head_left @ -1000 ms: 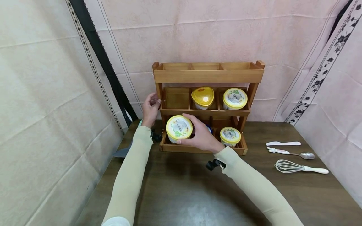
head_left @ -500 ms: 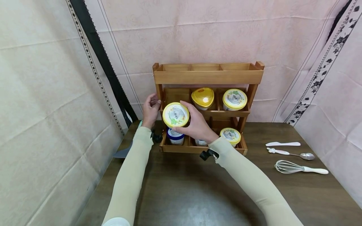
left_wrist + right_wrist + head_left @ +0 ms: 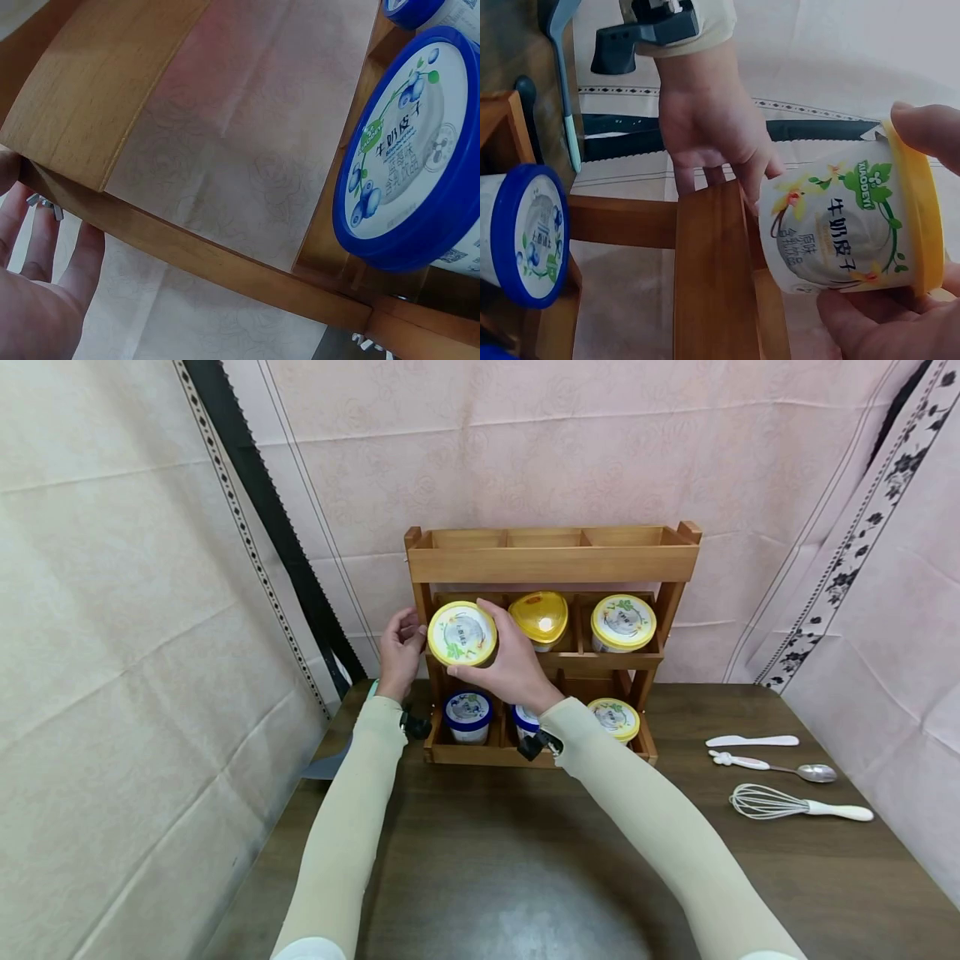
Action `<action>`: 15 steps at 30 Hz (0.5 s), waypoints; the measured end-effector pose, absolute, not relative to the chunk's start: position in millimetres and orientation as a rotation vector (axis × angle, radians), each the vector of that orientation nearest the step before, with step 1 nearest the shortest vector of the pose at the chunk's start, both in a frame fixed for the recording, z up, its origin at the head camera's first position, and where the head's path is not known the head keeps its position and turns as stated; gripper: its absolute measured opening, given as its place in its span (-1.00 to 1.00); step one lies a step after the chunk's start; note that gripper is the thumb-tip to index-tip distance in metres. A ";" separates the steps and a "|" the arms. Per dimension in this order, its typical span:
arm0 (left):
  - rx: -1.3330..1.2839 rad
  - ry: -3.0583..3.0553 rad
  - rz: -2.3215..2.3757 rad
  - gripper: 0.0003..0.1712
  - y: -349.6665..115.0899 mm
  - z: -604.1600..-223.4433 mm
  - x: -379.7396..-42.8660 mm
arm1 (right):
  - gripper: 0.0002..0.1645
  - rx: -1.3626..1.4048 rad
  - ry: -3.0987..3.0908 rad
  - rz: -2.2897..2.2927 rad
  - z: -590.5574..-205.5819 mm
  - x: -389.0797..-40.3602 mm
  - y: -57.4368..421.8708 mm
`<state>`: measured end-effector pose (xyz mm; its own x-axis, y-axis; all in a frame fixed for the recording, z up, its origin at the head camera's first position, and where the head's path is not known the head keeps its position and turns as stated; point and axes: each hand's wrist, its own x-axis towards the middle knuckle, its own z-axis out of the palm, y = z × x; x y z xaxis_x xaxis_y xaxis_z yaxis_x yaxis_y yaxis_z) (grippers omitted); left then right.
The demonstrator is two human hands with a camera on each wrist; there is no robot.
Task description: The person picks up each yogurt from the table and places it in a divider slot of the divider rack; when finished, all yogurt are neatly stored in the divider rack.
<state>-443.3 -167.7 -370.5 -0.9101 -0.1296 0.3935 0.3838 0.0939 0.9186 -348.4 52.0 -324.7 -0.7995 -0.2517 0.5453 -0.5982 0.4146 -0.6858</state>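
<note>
My right hand [image 3: 517, 664] grips a white tub with a yellow lid [image 3: 462, 633], thumb and fingers around its lid edge and side. The tub hangs in front of the middle tier's left compartment; vanilla flowers show on its side [image 3: 832, 225] in the right wrist view. My left hand [image 3: 400, 652] holds the left side of the wooden rack [image 3: 555, 563], its fingers behind the side post in the left wrist view. Below the held tub, a blue-lidded tub [image 3: 468, 714] sits in the bottom left compartment. Another blue-lidded tub [image 3: 524, 717] is partly hidden by my right wrist.
A domed yellow-lidded tub [image 3: 538, 617] and a flat yellow-lidded tub [image 3: 623, 622] fill the middle tier's other compartments. Another yellow-lidded tub [image 3: 615, 720] stands bottom right. A white knife [image 3: 752, 741], spoon [image 3: 816, 773] and whisk [image 3: 765, 802] lie right; a spatula [image 3: 330, 766] lies left.
My right hand has raised the yellow-lidded tub from before the bottom left compartment to the middle tier, uncovering the blue-lidded tub below. My left hand stays at the rack's side.
</note>
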 end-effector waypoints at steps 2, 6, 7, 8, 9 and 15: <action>-0.252 -2.002 -1.879 -0.51 -166.2 -367.0 -439.5 | 0.29 0.717 -2.305 1.330 -324.1 -351.9 50.0; -0.245 -2.009 -1.867 -0.50 -167.3 -369.8 -443.3 | 0.30 0.688 -2.277 1.304 -324.9 -359.9 46.0; -0.243 -2.012 -1.862 -0.51 -168.1 -371.8 -446.0 | 0.31 0.676 -2.275 1.297 -325.3 -361.9 45.0; -0.242 -2.015 -1.858 -0.51 -169.0 -373.9 -448.4 | 0.31 0.664 -2.275 1.291 -325.8 -363.9 44.0; -0.242 -2.016 -1.854 -0.51 -169.9 -375.9 -451.0 | 0.31 0.652 -2.278 1.287 -326.4 -366.1 43.0; -0.258 -1.986 -1.863 -0.52 -171.8 -383.2 -460.0 | 0.32 0.602 -2.307 1.268 -324.8 -377.3 35.9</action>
<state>-460.0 -171.8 -383.2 -0.9015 -0.1379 0.4103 0.4007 0.0928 0.9115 -377.3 35.9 -324.8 -0.8095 -0.1617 0.5644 -0.5631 0.4857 -0.6685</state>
